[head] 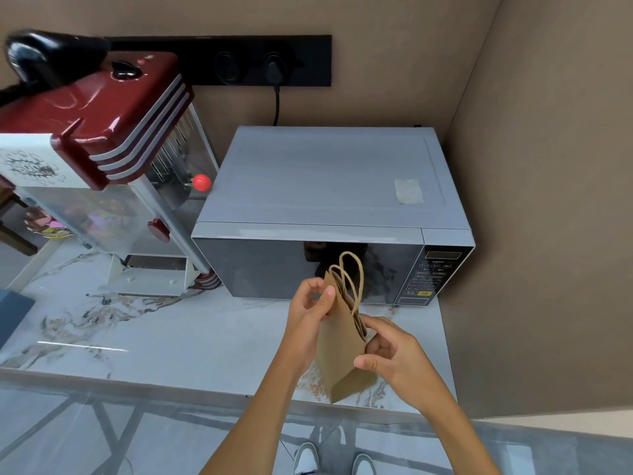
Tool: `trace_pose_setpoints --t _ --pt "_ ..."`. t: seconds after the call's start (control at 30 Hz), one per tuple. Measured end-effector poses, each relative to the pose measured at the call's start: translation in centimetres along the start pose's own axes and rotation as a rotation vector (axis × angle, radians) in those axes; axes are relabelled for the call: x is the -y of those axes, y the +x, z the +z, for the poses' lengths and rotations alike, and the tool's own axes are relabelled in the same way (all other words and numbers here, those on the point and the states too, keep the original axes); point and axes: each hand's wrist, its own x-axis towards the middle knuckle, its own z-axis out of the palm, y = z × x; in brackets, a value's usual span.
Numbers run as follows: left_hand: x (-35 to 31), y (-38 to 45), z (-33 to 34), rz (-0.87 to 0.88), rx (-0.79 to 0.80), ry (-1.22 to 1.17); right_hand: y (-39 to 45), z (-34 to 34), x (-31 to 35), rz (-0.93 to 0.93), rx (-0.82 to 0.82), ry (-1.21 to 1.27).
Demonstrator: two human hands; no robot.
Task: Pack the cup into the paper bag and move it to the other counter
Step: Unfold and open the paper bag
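Near the microwave [329, 214], our left hand [308, 313] and right hand [390, 351] pinch the bag [339, 351]: light, crushable paper, best held at its rim.

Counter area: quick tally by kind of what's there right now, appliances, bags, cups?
Appliances: 2, the microwave and the red popcorn machine
Paper bags: 1, the paper bag, held by left hand and right hand
Cups: 0 in view
Total: 3
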Motion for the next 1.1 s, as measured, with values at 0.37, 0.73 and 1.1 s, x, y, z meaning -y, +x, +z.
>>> trace_pose_setpoints --t 0.37,0.73,1.1 --pt "-0.7 -0.8 0.4 -0.015 0.093 0.117 -0.4 0.2 1.2 0.002 0.075 0.006" --pt "-2.5 -1.9 0.7 -0.107 -0.053 0.192 1.5 0.5 2.7 0.084 -0.280 -0.193" --pt "-5.0 -2.8 1.1 -0.223 -0.019 0.629 2.7 1.3 3.3 0.159 -0.347 -0.626"
